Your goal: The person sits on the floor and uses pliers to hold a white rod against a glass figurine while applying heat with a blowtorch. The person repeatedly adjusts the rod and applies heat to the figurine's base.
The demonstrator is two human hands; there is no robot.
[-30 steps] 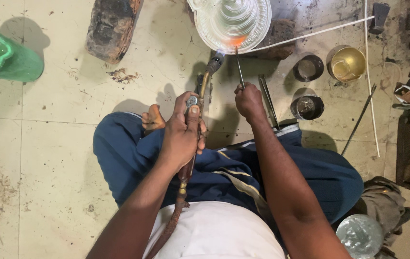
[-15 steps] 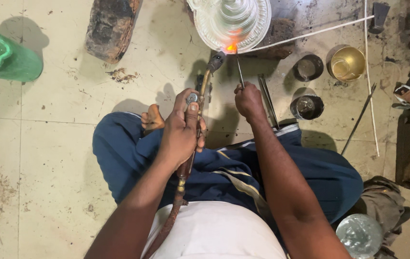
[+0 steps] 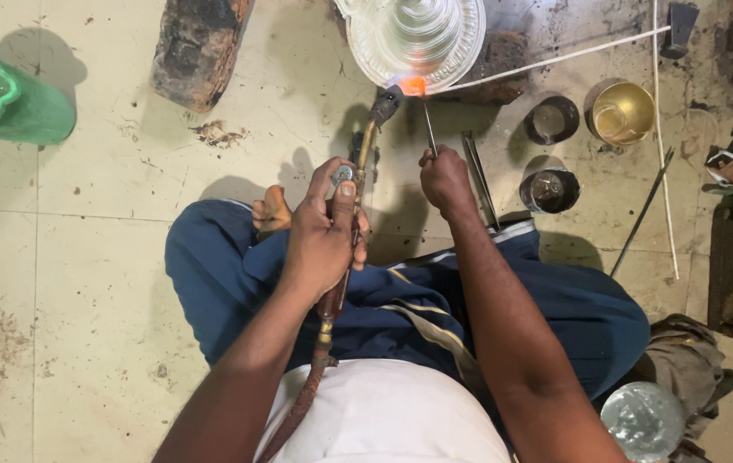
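— Two hands are busy. Going left to right: a green bucket point(image 3: 8, 99) stands far off on the floor point(image 3: 92, 257), then my left hand point(image 3: 325, 230) is clenched round the brass torch point(image 3: 364, 150), its hose running back under my arm.

— What has changed?

— Half a second ago the orange glow sat at the nozzle; now it sits at the rim of the silvery ribbed dish point(image 3: 418, 36), a little brighter, so the heating goes on at the same spot.

— And the right?

— My right hand point(image 3: 445, 176) pinches a thin metal rod point(image 3: 428, 127), tip at the glow. Small tins point(image 3: 549, 190) stand to the right.
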